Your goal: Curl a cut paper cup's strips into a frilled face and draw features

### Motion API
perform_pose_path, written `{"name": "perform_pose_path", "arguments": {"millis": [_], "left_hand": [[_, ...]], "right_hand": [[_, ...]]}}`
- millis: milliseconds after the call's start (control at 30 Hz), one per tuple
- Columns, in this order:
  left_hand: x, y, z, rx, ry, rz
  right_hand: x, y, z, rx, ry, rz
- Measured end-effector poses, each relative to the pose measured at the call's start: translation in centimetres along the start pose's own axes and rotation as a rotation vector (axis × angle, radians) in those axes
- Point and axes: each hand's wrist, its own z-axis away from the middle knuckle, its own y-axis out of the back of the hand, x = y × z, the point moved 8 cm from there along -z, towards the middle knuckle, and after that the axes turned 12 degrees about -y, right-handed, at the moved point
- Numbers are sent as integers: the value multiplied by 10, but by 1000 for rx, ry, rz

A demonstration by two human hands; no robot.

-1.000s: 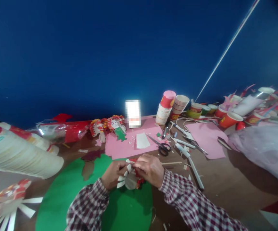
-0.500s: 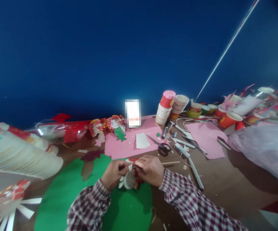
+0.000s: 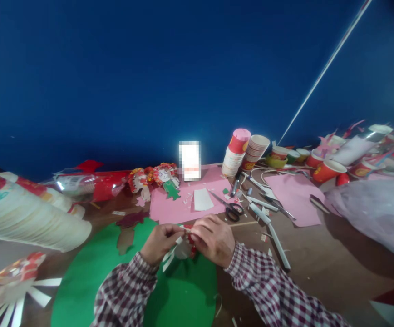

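Fingers of the left hand (image 3: 156, 243) and right hand (image 3: 214, 240) pinch a red-and-white strip-cut paper cup (image 3: 184, 250). It has risen slightly; work apparently continues.

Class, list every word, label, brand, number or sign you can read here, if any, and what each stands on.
No text is readable.
Orange-red cup: yellow print, too blurred.
Clear plastic package: pale label, too small.
Large cup stack: teal marks, too blurred.
Bright panel: pixelated, unreadable.

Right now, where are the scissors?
In the head view, the scissors lie right of centre, just beyond the right hand, partly on the pink paper, beside the white paper.
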Motion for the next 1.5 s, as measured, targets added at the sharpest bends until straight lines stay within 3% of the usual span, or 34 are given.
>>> {"name": "perform_pose_path", "arguments": {"millis": [233, 467, 633, 867, 1333, 1500], "left_hand": [[-9, 7, -1, 111, 46, 111], [-7, 5, 0, 153, 87, 313], [-3, 3, 1, 157, 95, 335], [-4, 5, 0, 128, 72, 196], [7, 1, 0, 90, 12, -30], [12, 2, -2, 54, -101, -103]], "right_hand": [[-2, 19, 2, 170, -18, 75], [0, 13, 1, 148, -43, 118], [-1, 11, 1, 143, -61, 144], [-3, 13, 2, 201, -8, 138], [-1, 9, -4, 89, -7, 66], [-1, 4, -5, 31, 5, 94]]}}
